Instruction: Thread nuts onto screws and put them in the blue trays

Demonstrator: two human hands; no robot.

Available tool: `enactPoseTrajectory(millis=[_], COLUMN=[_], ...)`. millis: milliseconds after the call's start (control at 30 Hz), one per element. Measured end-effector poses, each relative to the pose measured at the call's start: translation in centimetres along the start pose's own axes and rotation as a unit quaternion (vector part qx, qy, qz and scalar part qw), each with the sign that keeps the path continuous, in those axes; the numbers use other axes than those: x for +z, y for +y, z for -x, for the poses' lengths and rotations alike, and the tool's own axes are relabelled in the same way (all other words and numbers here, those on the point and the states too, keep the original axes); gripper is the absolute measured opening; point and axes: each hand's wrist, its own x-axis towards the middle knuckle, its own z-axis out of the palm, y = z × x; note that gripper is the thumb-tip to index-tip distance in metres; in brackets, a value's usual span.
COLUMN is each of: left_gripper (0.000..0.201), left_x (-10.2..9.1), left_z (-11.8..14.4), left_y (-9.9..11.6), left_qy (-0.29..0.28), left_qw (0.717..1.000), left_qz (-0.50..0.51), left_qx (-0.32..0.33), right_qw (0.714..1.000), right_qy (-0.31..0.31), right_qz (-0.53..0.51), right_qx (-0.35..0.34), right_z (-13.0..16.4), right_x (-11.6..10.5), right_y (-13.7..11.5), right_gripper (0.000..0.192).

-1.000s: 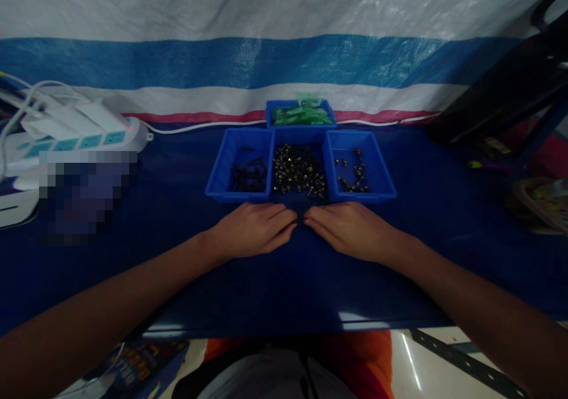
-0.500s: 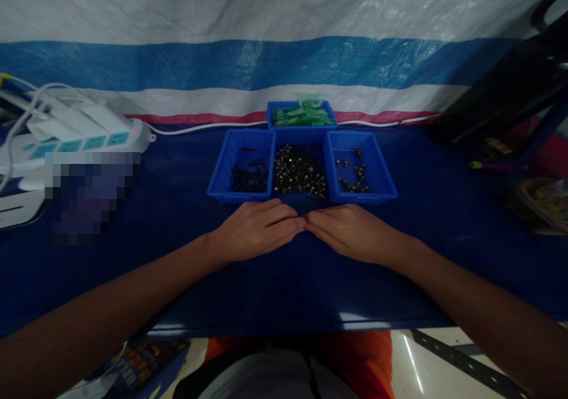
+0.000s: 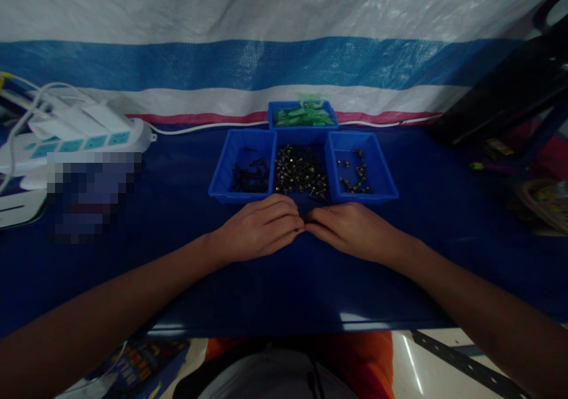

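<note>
Blue plastic middle tray [image 3: 302, 140] of small dark metal screws [image 3: 300, 174] sits just beyond both hands. Left hand [image 3: 260, 228] and right hand [image 3: 352, 230] rest palm-down, fingers together, fingertips meeting, holding nothing. No legible writing.

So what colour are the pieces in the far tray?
Green, translucent-looking pieces in the far blue tray; head view.

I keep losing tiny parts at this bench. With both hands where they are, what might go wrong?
The left hand and right hand rest just in front of the loose pile of small metal parts; a nudge may scatter them. The pile lies between two blue bins, so parts might mix. Dim light could hide strays on the dark blue tabletop.
</note>
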Motion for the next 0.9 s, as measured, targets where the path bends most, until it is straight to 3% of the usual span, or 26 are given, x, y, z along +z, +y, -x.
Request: enactPoseTrajectory(millis=[100, 267, 500, 733, 900], left_gripper=[0.008, 0.016, 0.022, 0.031, 0.027], left_x=[0.11, 0.43, 0.68, 0.76, 0.60], left_z=[-0.05, 0.23, 0.25, 0.07, -0.03], left_y=[0.11, 0.00, -0.03, 0.13, 0.27], left_qy=[0.005, -0.066, -0.086, -0.136, -0.128], left_qw=[1.000, 0.996, 0.992, 0.984, 0.985], left_qz=[0.002, -0.036, -0.096, -0.106, -0.101], left_qx=[-0.020, -0.039, -0.017, -0.050, -0.049], right_qw=[1.000, 1.000, 1.000, 1.000, 1.000], right_qy=[0.002, 0.007, 0.001, -0.004, 0.004], right_qz=[-0.011, -0.026, -0.005, 0.004, 0.010], right_qx=[0.001, -0.004, -0.015, -0.011, -0.004], right_z=[0.06, 0.21, 0.09, 0.15, 0.19], right_x=[-0.04, -0.24, -0.26, -0.25, -0.16], right_y=[-0.05, -0.23, -0.43, -0.23, 0.04], right_gripper=[0.025, 0.025, 0.026, 0.018, 0.015])
